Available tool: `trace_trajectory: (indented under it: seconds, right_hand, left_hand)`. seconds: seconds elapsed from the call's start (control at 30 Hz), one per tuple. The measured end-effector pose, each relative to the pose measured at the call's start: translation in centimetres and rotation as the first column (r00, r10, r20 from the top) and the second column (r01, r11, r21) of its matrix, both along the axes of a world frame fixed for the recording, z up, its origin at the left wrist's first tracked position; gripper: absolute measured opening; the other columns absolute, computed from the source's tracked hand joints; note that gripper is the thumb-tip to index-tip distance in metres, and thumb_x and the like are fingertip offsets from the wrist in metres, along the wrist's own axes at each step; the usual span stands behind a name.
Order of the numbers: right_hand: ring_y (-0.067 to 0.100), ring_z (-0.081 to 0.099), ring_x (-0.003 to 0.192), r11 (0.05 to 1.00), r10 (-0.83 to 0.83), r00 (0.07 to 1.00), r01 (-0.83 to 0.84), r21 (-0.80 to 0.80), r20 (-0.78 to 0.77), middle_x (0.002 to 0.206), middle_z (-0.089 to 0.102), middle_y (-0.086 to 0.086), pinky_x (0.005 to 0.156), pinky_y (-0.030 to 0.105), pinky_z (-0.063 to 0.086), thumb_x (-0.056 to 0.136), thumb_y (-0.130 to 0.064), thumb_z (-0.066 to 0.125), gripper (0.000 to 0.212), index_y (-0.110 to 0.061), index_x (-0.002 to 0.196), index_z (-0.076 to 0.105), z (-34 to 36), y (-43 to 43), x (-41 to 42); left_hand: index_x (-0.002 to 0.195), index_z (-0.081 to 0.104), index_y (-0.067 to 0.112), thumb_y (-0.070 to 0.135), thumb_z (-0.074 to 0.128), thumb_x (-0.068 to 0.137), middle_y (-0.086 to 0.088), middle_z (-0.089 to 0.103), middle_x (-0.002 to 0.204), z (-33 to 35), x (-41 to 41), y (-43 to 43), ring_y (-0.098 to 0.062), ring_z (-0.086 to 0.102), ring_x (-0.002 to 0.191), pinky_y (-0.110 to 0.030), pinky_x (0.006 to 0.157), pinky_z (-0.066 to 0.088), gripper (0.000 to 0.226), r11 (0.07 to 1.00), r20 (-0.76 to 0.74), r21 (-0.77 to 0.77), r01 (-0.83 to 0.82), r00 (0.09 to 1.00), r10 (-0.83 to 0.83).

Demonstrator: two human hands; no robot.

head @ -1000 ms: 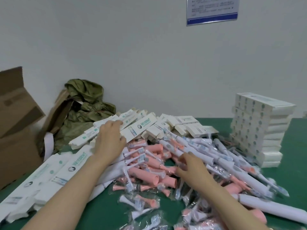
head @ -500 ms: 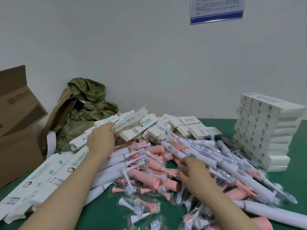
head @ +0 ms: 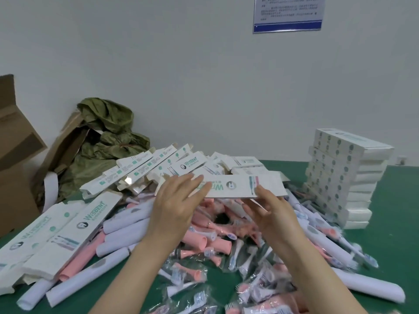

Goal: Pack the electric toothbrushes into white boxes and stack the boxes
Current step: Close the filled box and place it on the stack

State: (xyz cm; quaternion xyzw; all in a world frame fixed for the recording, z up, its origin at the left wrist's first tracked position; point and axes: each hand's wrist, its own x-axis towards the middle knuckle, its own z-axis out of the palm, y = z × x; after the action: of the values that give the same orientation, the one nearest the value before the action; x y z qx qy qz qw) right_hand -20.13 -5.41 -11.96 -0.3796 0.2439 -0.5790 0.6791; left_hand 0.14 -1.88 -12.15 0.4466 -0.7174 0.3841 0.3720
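Across our green surface (head: 394, 245), toothbrush pile (head: 204, 241) sits mid, stack of closed boxes (head: 342, 182) at far right. Above the pile we hold one flat white box (head: 240, 185) level: left hand (head: 179, 207) pinches its left end, fingers on top; right hand (head: 276, 214) pinches the right end, thumb on top.

A wall notice (head: 287, 17) is cut off by the top edge, its print too small to read. A cardboard carton (head: 15, 177) runs off the left edge. The left hand (head: 175, 207) covers part of the lettering on a flat white box (head: 240, 185). Bagged brush heads (head: 181, 277) run off the bottom edge.
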Motion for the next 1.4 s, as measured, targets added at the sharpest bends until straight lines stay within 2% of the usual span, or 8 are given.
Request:
trace_trajectory:
  seconds: [0.1,0.2,0.33,0.67,0.93,1.13,1.27,1.4]
  right_hand:
    - [0.017,0.072,0.078,0.998,-0.054,0.998,0.053,0.025,0.026,0.083,0.074,0.005,0.059,0.021,0.056,0.092,-0.005,0.053,0.012,-0.003,0.099,0.063,-0.1,0.0,-0.7]
    - [0.021,0.072,0.08,0.994,-0.069,0.992,0.06,0.088,0.104,0.086,0.073,0.012,0.06,0.021,0.056,0.091,-0.003,0.053,0.012,-0.001,0.094,0.064,-0.2,-0.3,-1.3]
    - [0.02,0.072,0.078,0.991,-0.004,0.994,-0.011,0.131,0.111,0.088,0.073,0.015,0.059,0.021,0.056,0.093,-0.004,0.051,0.014,0.0,0.1,0.061,-0.5,-0.4,-1.2]
    - [0.014,0.069,0.076,0.992,0.06,0.989,-0.074,-0.099,-0.132,0.09,0.073,0.008,0.065,0.024,0.054,0.085,-0.014,0.06,0.03,-0.003,0.112,0.054,1.1,-1.0,-1.2]
    - [0.011,0.069,0.09,0.88,-0.036,0.869,-0.207,-0.428,-0.494,0.1,0.074,-0.003,0.075,0.019,0.054,0.095,-0.011,0.053,0.019,-0.012,0.107,0.067,7.3,-1.1,1.5]
    - [0.012,0.062,0.109,0.886,-0.207,0.866,-0.03,-0.462,-0.455,0.112,0.068,-0.002,0.096,0.031,0.05,0.092,-0.029,0.057,0.026,-0.02,0.117,0.061,8.4,0.5,3.3]
    - [0.018,0.059,0.115,0.93,0.019,0.937,-0.145,-0.339,-0.349,0.12,0.065,0.001,0.103,0.039,0.044,0.072,-0.061,0.051,0.066,-0.022,0.126,0.054,8.3,1.7,2.7]
    - [0.019,0.068,0.098,0.839,-0.033,0.958,-0.128,-0.529,-0.284,0.105,0.07,0.007,0.08,0.03,0.057,0.089,-0.035,0.057,0.029,-0.02,0.112,0.063,8.9,2.7,3.1]
  left_hand:
    - [0.144,0.038,0.025,0.017,0.086,0.065,-0.002,0.038,0.149,-0.5,0.7,-0.7,-0.021,0.031,0.136,-0.05,0.109,0.027,0.092,0.982,-0.311,0.191,0.011,0.949,0.05]
    - [0.145,0.022,0.045,0.04,0.084,0.053,0.03,0.04,0.137,-0.4,1.3,-0.7,0.006,0.039,0.128,-0.037,0.109,0.034,0.111,0.843,-0.891,0.18,0.508,0.447,-0.079]
    - [0.119,0.056,0.04,0.063,0.085,0.042,0.007,0.066,0.12,-0.8,1.4,-0.8,-0.013,0.059,0.115,-0.036,0.095,0.048,0.085,0.643,-0.963,0.055,0.764,0.21,-0.167]
    - [0.126,0.061,0.017,0.067,0.081,0.049,-0.014,0.066,0.118,0.4,3.3,1.5,-0.029,0.064,0.108,-0.037,0.078,0.057,0.093,0.337,-0.963,-0.251,0.908,-0.269,0.006]
    - [0.124,0.059,0.014,0.052,0.082,0.061,-0.016,0.064,0.121,2.4,0.2,0.3,-0.031,0.061,0.112,-0.039,0.081,0.055,0.077,0.134,-0.987,0.064,0.989,0.042,0.158]
    - [0.114,0.057,0.023,0.042,0.08,0.06,0.005,0.072,0.097,3.8,-1.5,-0.5,-0.019,0.068,0.094,-0.037,0.078,0.055,0.062,0.493,-0.997,0.007,0.87,0.046,-0.068]
    - [0.104,0.055,0.03,0.04,0.087,0.061,0.018,0.067,0.098,4.9,-2.5,-0.3,-0.003,0.066,0.09,-0.021,0.072,0.053,0.054,0.671,-0.937,0.076,0.738,0.283,-0.206]
    - [0.103,0.046,0.04,0.036,0.079,0.062,0.03,0.059,0.101,5.7,-4.7,-0.5,0.006,0.062,0.086,-0.018,0.068,0.051,0.053,0.778,-0.855,0.13,0.614,0.467,-0.226]
